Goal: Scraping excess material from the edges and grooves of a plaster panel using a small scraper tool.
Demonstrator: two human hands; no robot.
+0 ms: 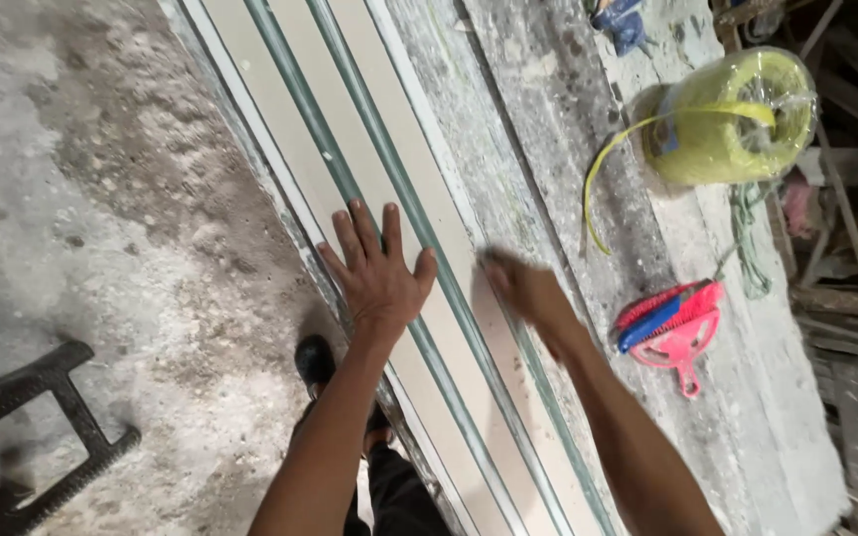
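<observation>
Panel strips [404, 248] lying flat along the worktop [588, 149].
We are pressing our left hand [379, 273], fingers spread, steadying them; our right hand [523, 288] is blurred, grip unclear.

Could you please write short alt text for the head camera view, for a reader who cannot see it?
A person's left hand presses flat on long pale boards with green edges lying along a dusty workbench, while the blurred right hand rests on them too. A yellow twine spool and a pink tool lie to the right.
</observation>
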